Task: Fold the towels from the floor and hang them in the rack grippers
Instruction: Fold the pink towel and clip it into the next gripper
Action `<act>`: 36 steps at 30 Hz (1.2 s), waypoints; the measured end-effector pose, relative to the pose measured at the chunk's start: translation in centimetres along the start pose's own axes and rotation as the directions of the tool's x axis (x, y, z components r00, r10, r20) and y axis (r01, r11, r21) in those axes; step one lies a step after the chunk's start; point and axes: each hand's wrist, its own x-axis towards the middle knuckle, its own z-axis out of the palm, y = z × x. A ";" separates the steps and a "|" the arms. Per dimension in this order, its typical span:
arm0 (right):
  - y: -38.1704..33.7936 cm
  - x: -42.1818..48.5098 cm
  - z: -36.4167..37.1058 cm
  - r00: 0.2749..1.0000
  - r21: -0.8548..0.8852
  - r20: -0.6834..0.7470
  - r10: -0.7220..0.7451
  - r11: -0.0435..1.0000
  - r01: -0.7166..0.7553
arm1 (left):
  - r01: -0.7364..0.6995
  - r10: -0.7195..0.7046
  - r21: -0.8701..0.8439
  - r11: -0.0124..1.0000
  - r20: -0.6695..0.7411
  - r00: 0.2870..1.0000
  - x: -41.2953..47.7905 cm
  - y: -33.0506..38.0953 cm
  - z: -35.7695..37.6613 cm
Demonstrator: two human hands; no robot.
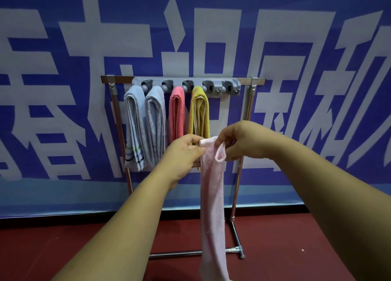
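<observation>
We've got the pale pink terry towel [212, 200] folded lengthwise into a long narrow strip, held up in front of us at its top end and dangling straight down toward the dark red floor [296, 249], its lower end running out of the bottom of the view. Our left hand [186, 153] pinches the top left corner, fingers closed on the cloth, while our right hand [237, 141] grips the top fold just beside it, thumb and fingertips clamped on the fabric where a small loop of towel stands open. Both hands are close together, nearly touching. Behind them stands the chrome tube rack [243, 149], and across its top bar sits the grey plastic strip of grippers [188, 85]. Hanging from the grippers, left to right, we see a folded light blue towel with striped ends [133, 128], a folded plain light blue towel [156, 126], a folded coral pink towel [176, 113] and a folded mustard yellow towel [200, 111], side by side. The strip's right-hand slots hold nothing. Our pink towel hangs in front of the yellow one's lower end. Behind everything stretches a blue banner with large white characters [63, 69].
</observation>
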 end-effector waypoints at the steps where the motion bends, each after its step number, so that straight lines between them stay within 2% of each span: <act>1: 0.1 -0.1 0.2 1.000 0.005 -0.022 -0.004 1.000 0.004 | 0.001 -0.001 -0.006 1.000 0.003 1.000 -0.1 0.0 0.1; 7: 0.2 -0.2 0.7 0.995 -0.028 -0.093 -0.046 0.999 0.044 | 0.015 -0.013 -0.033 0.999 0.042 0.999 -0.5 0.4 0.5; 21: 0.6 0.2 1.8 0.973 -0.066 -0.229 -0.011 0.998 -0.004 | 0.036 -0.036 0.007 0.999 0.062 0.997 -0.9 0.9 0.6; 29: 0.3 0.2 2.1 0.964 -0.061 -0.266 -0.024 0.998 0.008 | 0.025 -0.025 0.027 0.999 -0.005 1.000 -0.6 0.9 0.6; 36: 0.4 0.2 2.4 0.931 -0.074 -0.365 -0.006 0.997 -0.022 | 0.022 -0.022 0.009 1.000 0.052 0.998 -0.8 1.4 0.4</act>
